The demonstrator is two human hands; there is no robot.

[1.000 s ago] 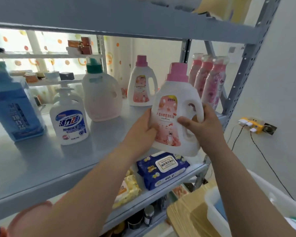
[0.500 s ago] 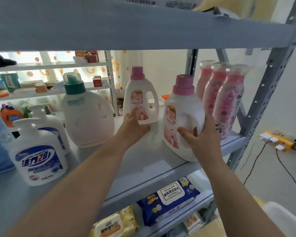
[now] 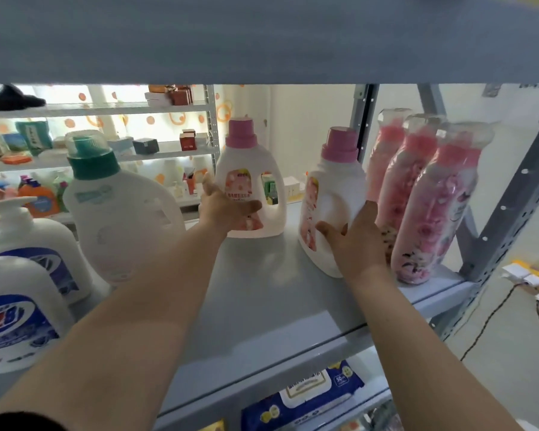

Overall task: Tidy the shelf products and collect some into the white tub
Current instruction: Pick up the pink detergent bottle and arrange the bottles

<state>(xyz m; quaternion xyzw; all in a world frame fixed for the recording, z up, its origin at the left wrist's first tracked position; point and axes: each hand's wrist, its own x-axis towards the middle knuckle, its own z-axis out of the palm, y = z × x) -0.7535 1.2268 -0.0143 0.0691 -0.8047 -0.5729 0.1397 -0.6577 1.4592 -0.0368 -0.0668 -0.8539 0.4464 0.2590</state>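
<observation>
Both hands on pink-capped detergent bottles on the middle shelf [image 3: 262, 293].
Left hand [image 3: 227, 209] clasps the rear pink-capped bottle [image 3: 251, 181] low on its left side, thumb across the label. Right hand [image 3: 357, 244] wraps the front pink-capped bottle [image 3: 333, 203] from the right, thumb on its front. Both bottles sit on the shelf, apart. Three pink floral bottles [image 3: 433, 209] are just right of the front one; green-capped jug [image 3: 122, 213] and pump bottles [image 3: 19, 290] are at left; wipes pack [image 3: 305, 396] is on the shelf below.

We read a large white "28" on the blue label of the pump bottle [image 3: 13, 318] at lower left, and "50" on a small badge of the blue wet-wipes pack [image 3: 302, 396] lower down. Other labels blur beyond our reading.
</observation>
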